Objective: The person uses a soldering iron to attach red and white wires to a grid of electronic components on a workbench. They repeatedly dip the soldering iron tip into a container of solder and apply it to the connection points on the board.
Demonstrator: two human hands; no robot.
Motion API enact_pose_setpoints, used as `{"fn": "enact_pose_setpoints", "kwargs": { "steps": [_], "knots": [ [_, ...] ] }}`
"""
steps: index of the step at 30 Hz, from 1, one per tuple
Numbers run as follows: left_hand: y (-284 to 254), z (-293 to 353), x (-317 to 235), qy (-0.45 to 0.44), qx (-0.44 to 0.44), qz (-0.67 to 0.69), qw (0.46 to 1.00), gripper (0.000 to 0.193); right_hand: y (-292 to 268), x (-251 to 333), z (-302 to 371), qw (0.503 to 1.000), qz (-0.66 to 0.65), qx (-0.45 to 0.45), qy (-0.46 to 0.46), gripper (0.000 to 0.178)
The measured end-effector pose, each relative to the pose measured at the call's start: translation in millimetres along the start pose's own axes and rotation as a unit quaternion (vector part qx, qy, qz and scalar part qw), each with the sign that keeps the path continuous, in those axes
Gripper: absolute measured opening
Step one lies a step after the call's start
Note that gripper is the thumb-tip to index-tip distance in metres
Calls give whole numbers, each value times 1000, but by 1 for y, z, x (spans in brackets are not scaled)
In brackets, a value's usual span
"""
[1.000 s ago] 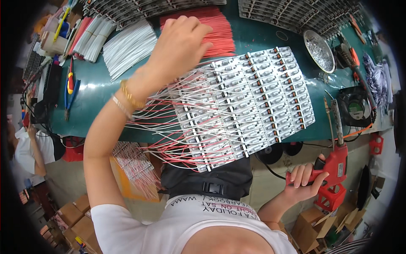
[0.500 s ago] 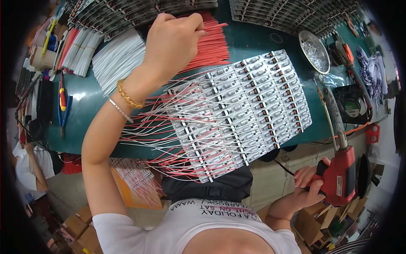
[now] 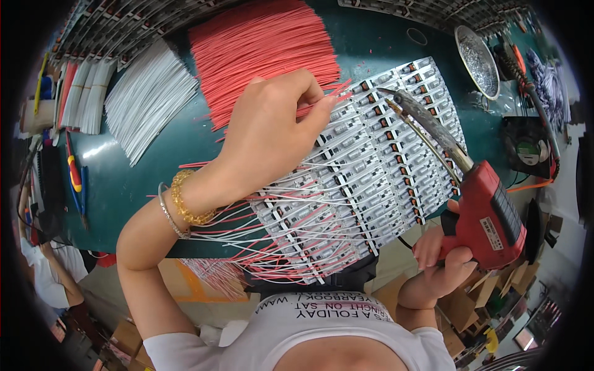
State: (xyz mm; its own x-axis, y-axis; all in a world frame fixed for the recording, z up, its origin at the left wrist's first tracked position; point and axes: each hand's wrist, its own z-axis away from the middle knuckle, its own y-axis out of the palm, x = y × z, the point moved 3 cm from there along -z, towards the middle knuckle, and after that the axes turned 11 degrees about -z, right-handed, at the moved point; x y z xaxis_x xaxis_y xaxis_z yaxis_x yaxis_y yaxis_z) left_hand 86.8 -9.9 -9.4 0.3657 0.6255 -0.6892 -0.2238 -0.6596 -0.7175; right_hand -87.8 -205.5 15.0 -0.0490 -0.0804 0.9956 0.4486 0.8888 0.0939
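1. Green bench (image 3: 383, 46): a slanted sheet of circuit boards (image 3: 371, 167) overhangs its near edge, loose wires trailing left.
2. Pile of red wires (image 3: 266, 49), beyond the sheet: now uncovered, the left hand (image 3: 278, 123) having come back toward the boards.
3. Red soldering gun (image 3: 489, 216), gripped in the right hand (image 3: 442, 256): swung in — its tip now over the sheet.
4. Short red wires (image 3: 341, 93), pinched in the left hand: near the gun's tip — wire and tool together at the boards.
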Motion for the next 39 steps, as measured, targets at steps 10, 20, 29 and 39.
{"fn": "enact_pose_setpoints", "kwargs": {
  "steps": [10,20,29,39],
  "knots": [
    [-1,-2,2,33,-6,-39,999,17,6,-7,-9,998,-15,21,53,72],
    [1,-3,1,28,-9,-23,999,16,0,-9,-9,998,-27,23,57,69],
    [2,-3,1,41,-24,-34,998,16,0,-14,-4,1000,18,-6,23,64],
    [2,-3,1,43,-19,-41,998,16,-9,-16,2,998,62,-2,-29,70]
  ]
}}
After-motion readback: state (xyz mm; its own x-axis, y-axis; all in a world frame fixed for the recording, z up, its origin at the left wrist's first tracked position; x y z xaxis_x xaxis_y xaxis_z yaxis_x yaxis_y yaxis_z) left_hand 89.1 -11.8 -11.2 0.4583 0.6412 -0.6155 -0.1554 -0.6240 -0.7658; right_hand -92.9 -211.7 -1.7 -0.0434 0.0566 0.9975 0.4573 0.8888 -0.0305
